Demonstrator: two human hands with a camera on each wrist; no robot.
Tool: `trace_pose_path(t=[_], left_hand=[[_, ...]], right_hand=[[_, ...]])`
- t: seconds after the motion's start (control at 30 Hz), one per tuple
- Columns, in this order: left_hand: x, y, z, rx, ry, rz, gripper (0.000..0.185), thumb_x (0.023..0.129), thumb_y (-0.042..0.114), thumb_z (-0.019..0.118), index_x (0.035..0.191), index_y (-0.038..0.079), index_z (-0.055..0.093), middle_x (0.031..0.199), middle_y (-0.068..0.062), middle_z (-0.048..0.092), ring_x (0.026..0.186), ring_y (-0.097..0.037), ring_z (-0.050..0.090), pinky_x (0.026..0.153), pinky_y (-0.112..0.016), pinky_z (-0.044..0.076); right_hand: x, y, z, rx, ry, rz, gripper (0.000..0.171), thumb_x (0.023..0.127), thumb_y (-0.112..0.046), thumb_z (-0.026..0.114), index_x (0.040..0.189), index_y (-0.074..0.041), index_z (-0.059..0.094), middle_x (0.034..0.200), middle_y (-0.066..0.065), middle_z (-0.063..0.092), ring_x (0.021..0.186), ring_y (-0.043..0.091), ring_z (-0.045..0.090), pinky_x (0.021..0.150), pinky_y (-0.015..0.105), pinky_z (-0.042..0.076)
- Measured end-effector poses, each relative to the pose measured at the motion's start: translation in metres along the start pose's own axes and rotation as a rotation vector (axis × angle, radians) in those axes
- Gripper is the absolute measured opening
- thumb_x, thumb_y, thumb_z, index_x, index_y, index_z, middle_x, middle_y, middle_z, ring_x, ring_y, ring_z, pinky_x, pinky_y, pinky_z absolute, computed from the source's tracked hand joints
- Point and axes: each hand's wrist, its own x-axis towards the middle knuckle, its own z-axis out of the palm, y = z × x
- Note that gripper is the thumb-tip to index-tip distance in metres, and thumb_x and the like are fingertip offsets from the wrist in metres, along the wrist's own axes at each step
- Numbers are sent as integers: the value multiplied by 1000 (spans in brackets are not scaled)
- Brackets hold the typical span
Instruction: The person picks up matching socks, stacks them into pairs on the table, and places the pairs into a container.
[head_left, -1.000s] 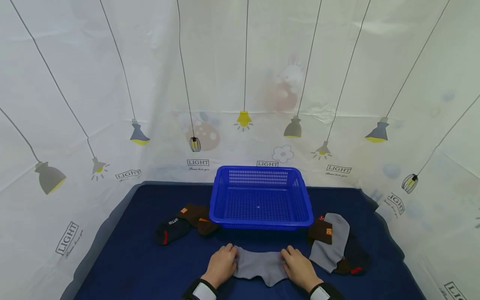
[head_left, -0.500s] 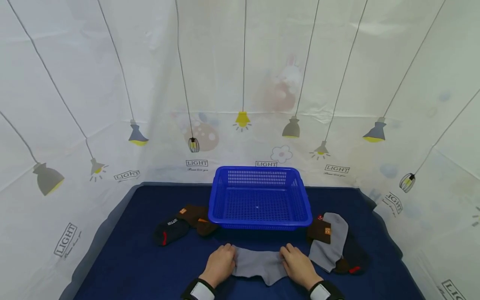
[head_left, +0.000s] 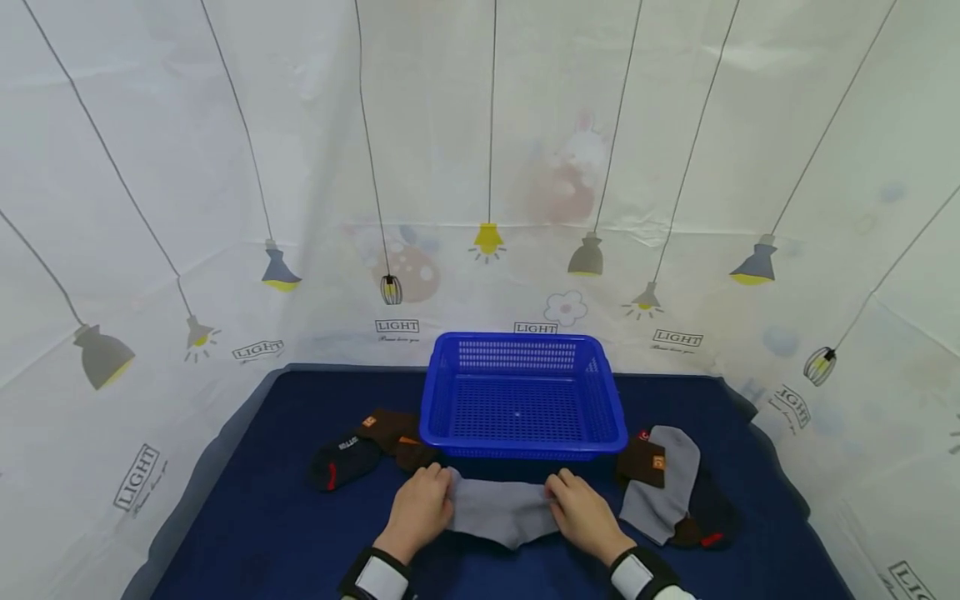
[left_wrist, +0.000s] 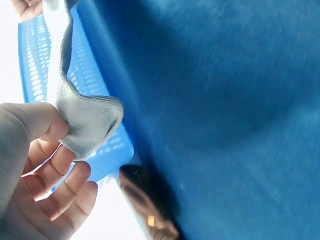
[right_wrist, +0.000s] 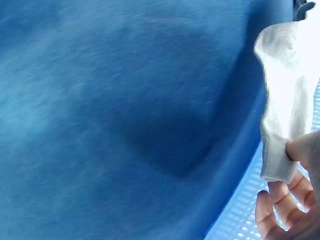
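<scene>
You hold a grey sock (head_left: pixel 501 510) stretched between both hands, lifted just off the bench (head_left: pixel 262 517) and hanging right in front of the blue basket (head_left: pixel 522 398). Your left hand (head_left: pixel 420 508) pinches the sock's end at 9 o'clock, thumb against curled fingers, as the left wrist view shows (left_wrist: pixel 87 120). Your right hand (head_left: pixel 581 515) pinches the other end at 3 o'clock, thumb pressed on the cloth (right_wrist: pixel 280 120).

As for progress, judge it as barely begun: the basket at 12 o'clock from your hands has nothing in it that shows. The grey sock is the only one in hand, and it is not yet over the rim. At 10 o'clock lie a black sock (head_left: pixel 343 460) and a brown sock (head_left: pixel 393 433), close together beside the basket's left corner. At 3 o'clock another grey sock (head_left: pixel 663 492) lies with a brown one (head_left: pixel 643 461) on top of it and a dark one (head_left: pixel 712 512) partly beneath. All of these remain outside the basket.
</scene>
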Motion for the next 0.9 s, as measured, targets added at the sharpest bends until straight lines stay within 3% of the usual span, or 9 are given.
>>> trace_pose_path(t=[0.23, 0.37, 0.6, 0.9], left_hand=[[1, -8, -15, 59, 9, -21, 30, 69, 1, 81, 74, 13, 54, 71, 0, 45, 64, -20, 49, 55, -34, 42], [-3, -9, -15, 57, -24, -30, 29, 69, 1, 81, 74, 12, 55, 72, -1, 46, 65, -21, 50, 55, -35, 42], [-11, -5, 5, 37, -128, -12, 26, 71, 3, 80, 75, 13, 56, 72, 1, 45, 64, -20, 50, 54, -33, 42], [-11, 10, 25, 15, -167, 4, 25, 71, 2, 78, 74, 14, 56, 72, 3, 45, 64, -17, 49, 55, -32, 42]], right_hand=[[10, -10, 0, 32, 46, -48, 27, 81, 2, 79, 92, -15, 61, 87, -5, 51, 74, 14, 55, 63, 32, 49], [11, -13, 2, 36, 43, -53, 25, 82, 2, 78, 92, -15, 62, 86, -6, 51, 73, 13, 54, 62, 30, 48], [3, -8, 2, 39, -55, 8, 21, 86, 0, 77, 92, -14, 63, 85, -5, 50, 73, 14, 54, 62, 32, 48], [-10, 7, -3, 37, -97, 54, 22, 85, 1, 77, 90, -15, 63, 84, -6, 49, 72, 14, 53, 61, 32, 47]])
